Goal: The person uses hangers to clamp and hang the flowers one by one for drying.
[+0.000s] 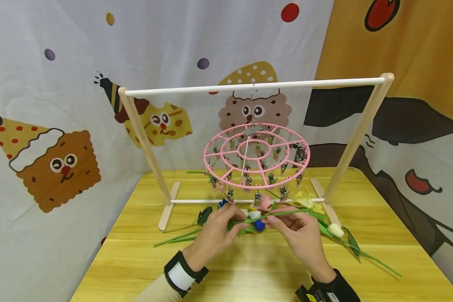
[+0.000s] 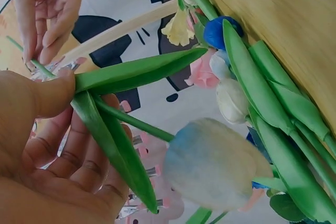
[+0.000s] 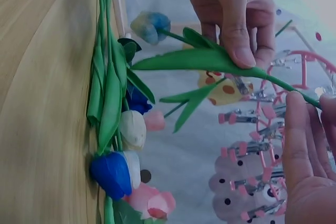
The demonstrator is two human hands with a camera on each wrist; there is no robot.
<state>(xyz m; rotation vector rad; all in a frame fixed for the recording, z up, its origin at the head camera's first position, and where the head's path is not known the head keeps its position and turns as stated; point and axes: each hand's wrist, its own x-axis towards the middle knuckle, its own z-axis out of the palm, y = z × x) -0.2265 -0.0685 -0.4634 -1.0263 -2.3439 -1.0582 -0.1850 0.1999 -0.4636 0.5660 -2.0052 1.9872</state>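
A pale blue-and-white artificial tulip (image 2: 210, 163) is held above the table by both hands. My left hand (image 1: 215, 235) pinches its green stem between thumb and fingers, where the long leaves (image 3: 194, 60) branch off. Further along the stem, my right hand (image 1: 303, 239) pinches with thumb and fingertips. The bloom points away to the left in the right wrist view. Below and behind the hands lie more flowers: a blue tulip (image 3: 110, 174), a white tulip (image 3: 133, 129) and a pink rose (image 1: 266, 202).
Just behind the hands, a pink round clip hanger (image 1: 309, 155) with several metal clips hangs from a white rod (image 1: 188, 89) on a wooden stand (image 1: 145, 144). At right on the table (image 1: 377, 235) lie a yellow flower (image 1: 307, 199) and a white tulip with a long stem (image 1: 336, 230).
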